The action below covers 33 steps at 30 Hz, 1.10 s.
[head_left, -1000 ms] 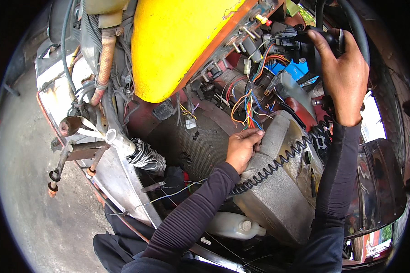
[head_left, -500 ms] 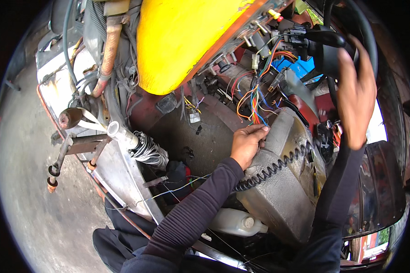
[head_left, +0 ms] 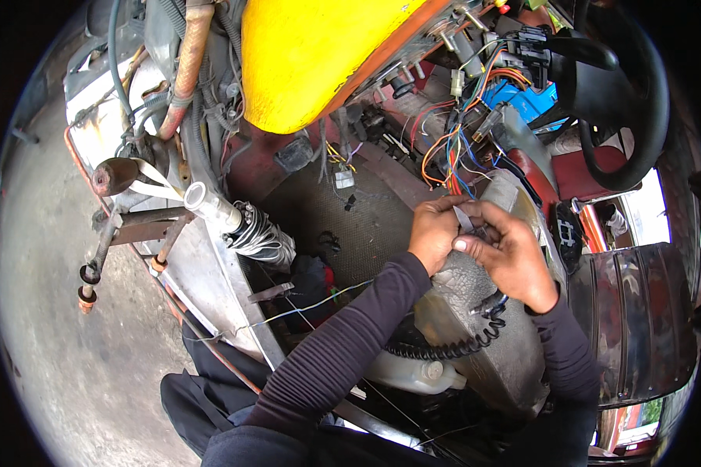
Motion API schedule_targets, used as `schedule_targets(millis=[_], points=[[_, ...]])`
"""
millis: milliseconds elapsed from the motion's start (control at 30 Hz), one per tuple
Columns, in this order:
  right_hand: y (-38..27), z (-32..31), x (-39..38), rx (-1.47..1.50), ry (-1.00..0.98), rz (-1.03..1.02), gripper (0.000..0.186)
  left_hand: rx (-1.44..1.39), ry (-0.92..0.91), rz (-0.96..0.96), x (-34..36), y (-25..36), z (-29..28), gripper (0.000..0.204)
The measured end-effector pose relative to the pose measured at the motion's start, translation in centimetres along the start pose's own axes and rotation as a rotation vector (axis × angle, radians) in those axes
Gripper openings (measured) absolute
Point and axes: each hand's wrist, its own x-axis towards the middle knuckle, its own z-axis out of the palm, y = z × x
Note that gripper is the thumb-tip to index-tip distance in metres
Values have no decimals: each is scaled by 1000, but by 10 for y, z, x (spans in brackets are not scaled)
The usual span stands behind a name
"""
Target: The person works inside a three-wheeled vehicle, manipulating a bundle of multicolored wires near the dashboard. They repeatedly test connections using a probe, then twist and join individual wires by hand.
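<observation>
My left hand (head_left: 433,235) is closed at the lower end of a bundle of coloured wires (head_left: 452,167), thumb and fingers pinched together. My right hand (head_left: 520,263) meets it from the right, its fingers bent and its thumb pressed in. A small pale grey strip (head_left: 463,219) shows between the two hands, gripped by the right fingertips as far as can be seen. Both hands are above a worn grey padded cover (head_left: 463,288). A black coiled cord (head_left: 452,348) lies below them, its end resting on the cover by my right wrist.
A yellow panel (head_left: 311,62) with switches along its edge hangs above. The black steering wheel (head_left: 653,132) is at upper right, near a blue part (head_left: 526,101). A whitish plastic jug (head_left: 420,372) sits under the cord. Wrapped pale wire (head_left: 261,241) surrounds a metal tube at left.
My right hand has come down from beside the steering wheel to join my left. The coiled cord has slackened and its end now lies lower on the cover. The view has shifted slightly.
</observation>
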Motion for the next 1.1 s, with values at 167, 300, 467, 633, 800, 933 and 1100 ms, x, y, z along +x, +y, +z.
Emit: schedule_targets(millis=[167, 300, 467, 633, 800, 933, 1100], points=[[4, 3, 6, -284, 42, -262, 37, 6, -2, 37, 6, -4, -8, 20], [9, 1, 20, -193, 47, -224, 30, -38, -47, 18, -3, 0, -2, 21], [-12, -3, 33, -131, -42, 62, 26, 27, 20, 38, -4, 6, -2, 18], [9, -6, 34, -189, 9, -27, 29, 5, -1, -5, -6, 2, 2, 23], [-18, -13, 36, -310, -29, -35, 28, 101, 37, 13, 2, 0, -8, 15], [-21, -13, 43, -326, -18, -110, 27, 111, 50, 35, -2, -1, -3, 1], [-26, -8, 51, -414, -32, -122, 32, 98, 68, 65, -2, -5, -2, 1]])
